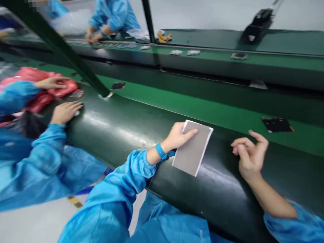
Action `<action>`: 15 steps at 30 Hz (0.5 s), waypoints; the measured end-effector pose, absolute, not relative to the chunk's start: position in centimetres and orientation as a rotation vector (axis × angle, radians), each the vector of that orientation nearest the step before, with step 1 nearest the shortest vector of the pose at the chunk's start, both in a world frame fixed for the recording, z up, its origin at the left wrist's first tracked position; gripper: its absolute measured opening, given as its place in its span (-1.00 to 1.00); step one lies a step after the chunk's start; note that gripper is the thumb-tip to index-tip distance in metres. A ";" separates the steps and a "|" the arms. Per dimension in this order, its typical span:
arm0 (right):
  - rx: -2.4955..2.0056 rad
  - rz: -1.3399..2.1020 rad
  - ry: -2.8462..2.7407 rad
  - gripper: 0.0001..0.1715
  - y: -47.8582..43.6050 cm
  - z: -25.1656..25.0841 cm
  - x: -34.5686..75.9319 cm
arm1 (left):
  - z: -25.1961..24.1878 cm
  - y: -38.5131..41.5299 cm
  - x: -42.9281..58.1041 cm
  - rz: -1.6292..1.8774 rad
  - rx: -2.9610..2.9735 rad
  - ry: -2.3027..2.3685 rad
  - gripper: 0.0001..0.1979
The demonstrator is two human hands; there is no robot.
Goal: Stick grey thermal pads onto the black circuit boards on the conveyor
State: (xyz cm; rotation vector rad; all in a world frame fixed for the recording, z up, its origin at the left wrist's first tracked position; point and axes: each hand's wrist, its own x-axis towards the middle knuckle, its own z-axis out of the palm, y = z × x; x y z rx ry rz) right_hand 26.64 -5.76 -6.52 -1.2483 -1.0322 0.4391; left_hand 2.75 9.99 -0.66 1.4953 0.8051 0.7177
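Grey and edged in white, a flat rectangular panel [191, 153] was held over the dark green worktop [140, 127] by the left hand [176, 137], pinched with the thumb laid across its face. To its right, the right hand [252, 157] was raised, its fingers loosely bent and parted. Beyond that hand, a black board [278, 124] was seen lying on a brighter green strip [220, 112]. Far left, red plastic bags [40, 102] were touched by a co-worker's hand [51, 82].

Left hand [177, 136] holds grey panel [191, 151] (white-edged); right hand [251, 159], fingers [261, 139] half-curled, near dark board [278, 124].
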 end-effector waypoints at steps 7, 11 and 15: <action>-1.430 0.329 -1.126 -0.37 -4.8 -6.2 25.7 | -1.5 11.7 2.6 0.864 1.539 1.052 -0.52; -1.515 0.300 -1.126 -0.38 -4.3 -6.3 26.5 | -2.1 12.5 2.6 0.870 1.568 1.072 -0.54; -1.544 0.358 -1.158 -0.38 -2.5 -5.5 27.1 | -2.1 11.6 3.0 0.831 1.501 1.029 -0.56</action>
